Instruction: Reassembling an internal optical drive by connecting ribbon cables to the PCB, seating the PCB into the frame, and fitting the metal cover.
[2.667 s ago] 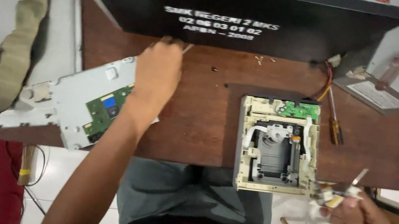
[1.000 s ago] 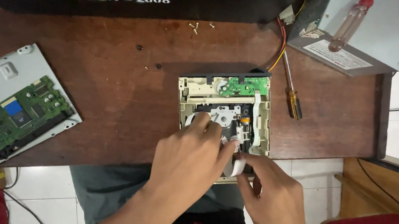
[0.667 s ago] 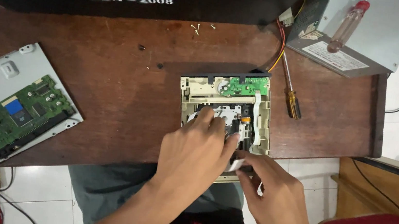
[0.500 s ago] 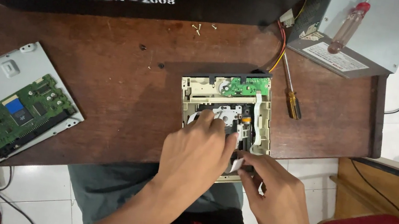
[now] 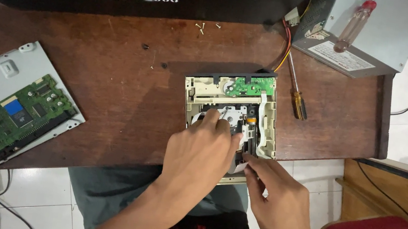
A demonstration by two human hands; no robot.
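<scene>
Opened disc drive (image 5: 230, 115) at tabletop (image 5: 113, 80) front edge, cover already off. Left hand (image 5: 198, 153) presses flat on its mechanism, holding nothing; right hand (image 5: 279, 205) pinches its near corner. Inner parts remain.

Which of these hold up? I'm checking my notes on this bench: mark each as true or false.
1. Both hands rest on the opened drive unit. True: left hand on its mechanism, right hand at its near edge.
2. The yellow-handled screwdriver is in the right hand. False: it lies on the table, right of the drive.
3. A metal plate with a green circuit board lies at the table's left. True.
4. The red-handled screwdriver lies on the floor. False: it rests on the grey metal box.
</scene>
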